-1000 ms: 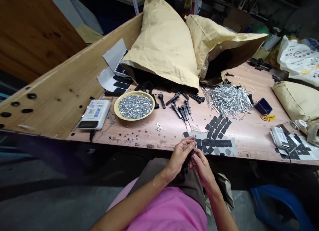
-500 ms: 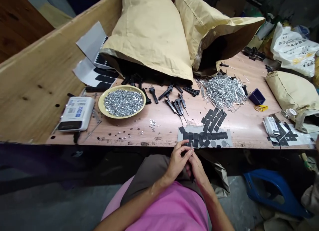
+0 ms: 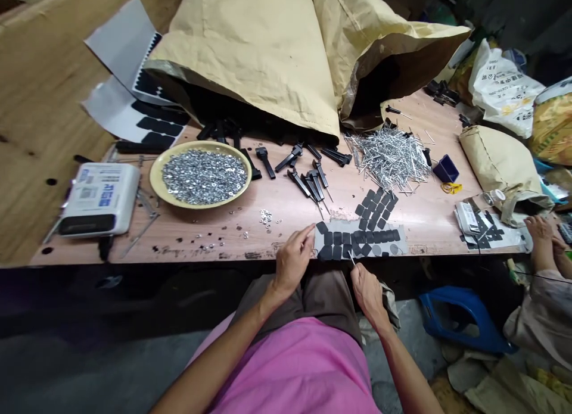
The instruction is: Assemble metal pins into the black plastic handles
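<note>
At the table's front edge lies a grey backing sheet (image 3: pixel 322 230) bearing rows of black rounded pads (image 3: pixel 338 237). My left hand (image 3: pixel 292 262) is closed at the sheet's left edge, fingertips together on it. My right hand (image 3: pixel 369 292) is wrapped round a thin metal rod (image 3: pixel 353 259), which sticks out up and to the left. The rod's tip meets a pad in the front row; its other end is hidden in my fist. Just behind the sheet, more black pads (image 3: pixel 378 208) lie in slanting rows.
A yellow bowl (image 3: pixel 154 184) of small metal washers stands at left beside a white box-shaped device (image 3: pixel 102 190). Behind are black plastic parts (image 3: pixel 313 184), a heap of metal pins (image 3: pixel 393 158) and large paper sacks (image 3: pixel 254 50). Another person's hand (image 3: pixel 540 235) is at far right.
My hands have parted from each other. The left has moved left to the sheet's edge; the right has brought the rod down onto a pad. The view has shifted, and another person's hands now show.
</note>
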Available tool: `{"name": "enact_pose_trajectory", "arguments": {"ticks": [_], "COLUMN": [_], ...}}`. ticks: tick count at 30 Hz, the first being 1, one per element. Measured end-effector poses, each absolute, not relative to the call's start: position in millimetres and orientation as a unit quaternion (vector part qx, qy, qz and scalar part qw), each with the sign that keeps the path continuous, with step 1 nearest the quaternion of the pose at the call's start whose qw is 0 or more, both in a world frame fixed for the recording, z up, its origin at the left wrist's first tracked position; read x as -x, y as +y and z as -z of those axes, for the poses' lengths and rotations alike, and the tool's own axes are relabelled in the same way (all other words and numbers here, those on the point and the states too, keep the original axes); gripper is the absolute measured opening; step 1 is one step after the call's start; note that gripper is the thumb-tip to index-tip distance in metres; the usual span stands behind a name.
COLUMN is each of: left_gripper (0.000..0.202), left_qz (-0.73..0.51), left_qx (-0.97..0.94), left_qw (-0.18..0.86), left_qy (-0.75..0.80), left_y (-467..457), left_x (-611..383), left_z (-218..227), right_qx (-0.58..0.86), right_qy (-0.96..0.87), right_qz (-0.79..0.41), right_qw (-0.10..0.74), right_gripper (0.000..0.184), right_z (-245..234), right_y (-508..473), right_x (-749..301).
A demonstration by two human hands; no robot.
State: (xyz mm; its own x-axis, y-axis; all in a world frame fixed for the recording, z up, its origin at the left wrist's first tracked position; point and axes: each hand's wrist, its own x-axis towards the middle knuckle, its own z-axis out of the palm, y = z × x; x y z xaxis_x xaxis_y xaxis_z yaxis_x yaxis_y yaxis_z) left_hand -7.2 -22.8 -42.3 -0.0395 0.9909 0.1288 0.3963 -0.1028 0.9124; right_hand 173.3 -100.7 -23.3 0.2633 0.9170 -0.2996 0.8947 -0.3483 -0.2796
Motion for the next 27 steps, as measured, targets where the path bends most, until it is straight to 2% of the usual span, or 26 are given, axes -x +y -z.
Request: {"name": "enact_pose_trajectory", "arguments": {"ticks": [2, 7, 18, 27], "left_gripper": [0.029, 0.032, 0.032, 0.032], "left_qz": [-0.442, -0.46, -0.453, -0.446], "left_qx": [-0.605, -0.598, -0.592, -0.595], "left_qw": [0.293, 0.227, 0.215, 0.196], "left_qy": [0.593, 0.616, 0.631, 0.64], "left_y": [-13, 0, 0, 1], "left_x": [16, 27, 27, 26], "left_z": [46, 62, 74, 76], "right_qx": [0.818, 0.838, 0.809, 0.803], "right_qy": [-0.541, -0.485, -0.448, -0.333], "right_qz": [-0.197, -0.248, -0.365, -0.46], "right_qw": [0.011, 0.039, 0.108, 0.181], "right_gripper": [0.024, 0.026, 0.027, 0.022], "right_z": [20, 17, 26, 27], "right_y": [-97, -92, -82, -85], "right_x": [-173, -166, -167, -153]}}
